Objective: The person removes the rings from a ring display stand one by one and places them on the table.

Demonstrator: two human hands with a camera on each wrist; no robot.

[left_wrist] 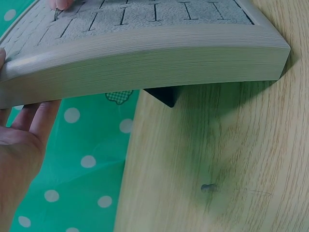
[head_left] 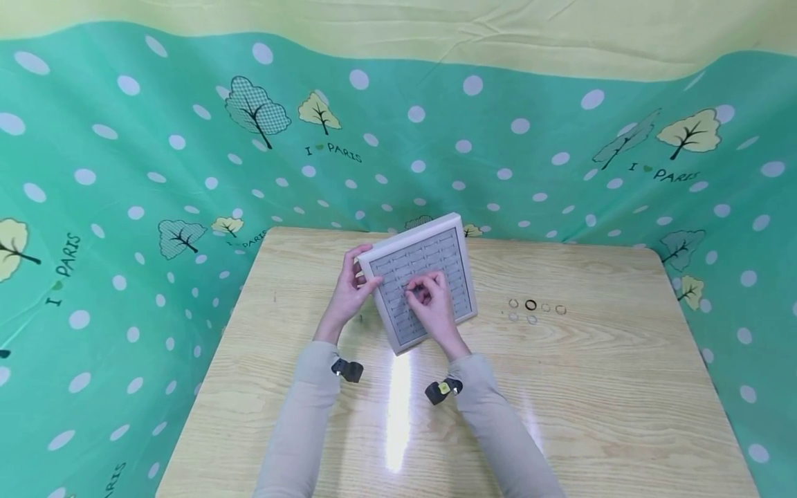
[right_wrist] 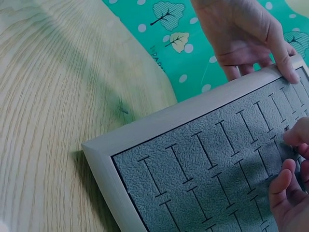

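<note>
A grey felt ring tray (head_left: 445, 252) with a pale frame is propped up at a tilt in the middle of the wooden table (head_left: 560, 387). My left hand (head_left: 350, 289) grips the tray's left edge, thumb on the frame (right_wrist: 285, 67) and fingers behind it (left_wrist: 29, 130). My right hand (head_left: 428, 296) rests on the slotted felt (right_wrist: 193, 169). Its curled fingertips (right_wrist: 285, 186) pinch a small dark ring at a slot; the ring is mostly hidden. The tray's thick side (left_wrist: 145, 63) hangs above the table.
Several loose rings (head_left: 530, 305), one of them dark, lie on the table to the right of the tray. A green dotted cloth (head_left: 124, 207) surrounds the table on all sides. A small dark mark (left_wrist: 207, 186) sits on the wood under the tray's left edge.
</note>
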